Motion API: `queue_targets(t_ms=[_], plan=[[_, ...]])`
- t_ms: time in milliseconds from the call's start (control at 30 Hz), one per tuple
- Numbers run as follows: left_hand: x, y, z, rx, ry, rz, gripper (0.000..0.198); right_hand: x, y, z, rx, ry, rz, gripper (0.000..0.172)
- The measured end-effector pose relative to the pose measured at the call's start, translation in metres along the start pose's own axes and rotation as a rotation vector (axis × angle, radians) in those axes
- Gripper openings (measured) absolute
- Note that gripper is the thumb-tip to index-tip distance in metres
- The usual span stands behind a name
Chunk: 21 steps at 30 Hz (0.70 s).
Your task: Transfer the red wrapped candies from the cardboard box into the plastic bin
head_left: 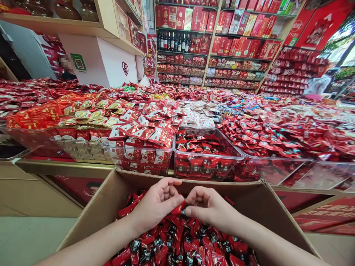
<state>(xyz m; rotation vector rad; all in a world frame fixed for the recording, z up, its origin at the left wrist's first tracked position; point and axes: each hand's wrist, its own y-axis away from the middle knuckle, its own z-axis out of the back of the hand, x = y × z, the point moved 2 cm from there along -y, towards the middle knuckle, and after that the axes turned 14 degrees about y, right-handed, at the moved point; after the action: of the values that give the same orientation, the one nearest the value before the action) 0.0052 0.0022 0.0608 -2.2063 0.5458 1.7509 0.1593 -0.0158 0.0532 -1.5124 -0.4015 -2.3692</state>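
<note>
Both hands are over an open cardboard box (94, 207) filled with small red-and-black wrapped candies (191, 240). My left hand (161, 201) is closed in a pinch, its thumb and curled fingers on a red wrapped candy (177, 210). Close beside it, my right hand (206, 203) pinches the other end of the same candy, thumb below the bent fingers. Parts of the candy are hidden by the fingertips. Just beyond the box stands a clear plastic bin (205, 157), partly filled with similar red-and-black candies.
More clear bins line the counter, heaped with red-and-white packets (155, 135), gold durian packets (94, 114) and red packets (257, 136). Behind are shelves with bottles (177, 42) and red boxes (196, 18). A white pillar (116, 61) rises at left. Two people are partly visible.
</note>
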Motion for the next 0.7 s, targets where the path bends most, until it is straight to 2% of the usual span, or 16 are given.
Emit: queue_targets(t_ms=[100,200,300,400,467,533,700], plan=[[-0.002,-0.001,0.004,-0.019,0.057,0.043,0.025,0.03,0.006,0.022,-0.055,0.178,0.105,0.015],[0.001,-0.003,0.009,-0.052,0.042,0.058,0.025,0.066,-0.003,0.063,-0.257,0.166,0.191,0.017],[0.007,-0.005,0.009,-0.041,-0.01,0.053,0.021,0.082,-0.038,0.106,-0.468,0.228,0.195,0.02],[0.013,-0.005,0.008,-0.009,-0.066,0.051,0.018,0.073,-0.089,0.133,-0.529,0.394,0.013,0.019],[0.017,-0.003,0.008,0.003,-0.106,0.055,0.018,0.062,-0.121,0.139,-0.526,0.492,-0.092,0.018],[0.018,-0.002,0.009,0.01,-0.14,0.066,0.017,0.054,-0.144,0.139,-0.505,0.55,-0.136,0.015],[0.017,0.0,0.011,0.031,-0.249,0.062,0.015,0.043,-0.163,0.129,-0.436,0.691,-0.172,0.008]])
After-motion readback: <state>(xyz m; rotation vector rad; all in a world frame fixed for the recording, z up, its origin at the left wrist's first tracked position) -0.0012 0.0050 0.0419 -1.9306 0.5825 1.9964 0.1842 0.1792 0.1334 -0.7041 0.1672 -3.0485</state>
